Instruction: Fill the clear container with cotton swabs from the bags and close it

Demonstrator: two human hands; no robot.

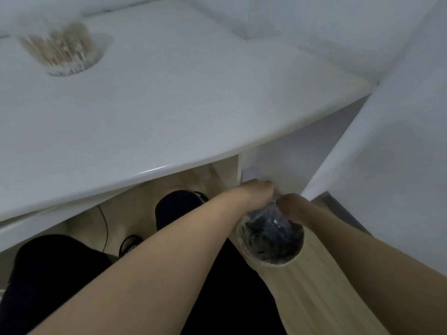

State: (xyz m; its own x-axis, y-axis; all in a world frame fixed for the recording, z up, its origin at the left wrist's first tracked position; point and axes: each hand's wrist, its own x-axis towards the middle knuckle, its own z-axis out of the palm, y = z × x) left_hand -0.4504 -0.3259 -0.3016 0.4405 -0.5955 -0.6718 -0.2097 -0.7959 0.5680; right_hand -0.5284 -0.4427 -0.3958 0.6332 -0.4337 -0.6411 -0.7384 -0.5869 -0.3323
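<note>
The clear container (61, 48) stands far back on the left of the white bench (169, 112), blurred, with a dense bundle of cotton swabs (56, 45) upright inside it. I see no lid on it, though the blur leaves that uncertain. It looks well filled, so the filling seems mostly done and the closing is probably what remains.

Both hands are well apart from it, down below the bench's front edge at the right, over a round wooden bin (273, 240) lined with a dark bag. The left hand (260, 189) has its fingers curled, and the right hand (290, 205) is close beside it; a bit of clear film (275, 201) shows between them, likely an emptied bag. Whether either grip actually holds that film, I cannot tell. The person's dark-clothed legs and shoes are under the bench.
</note>
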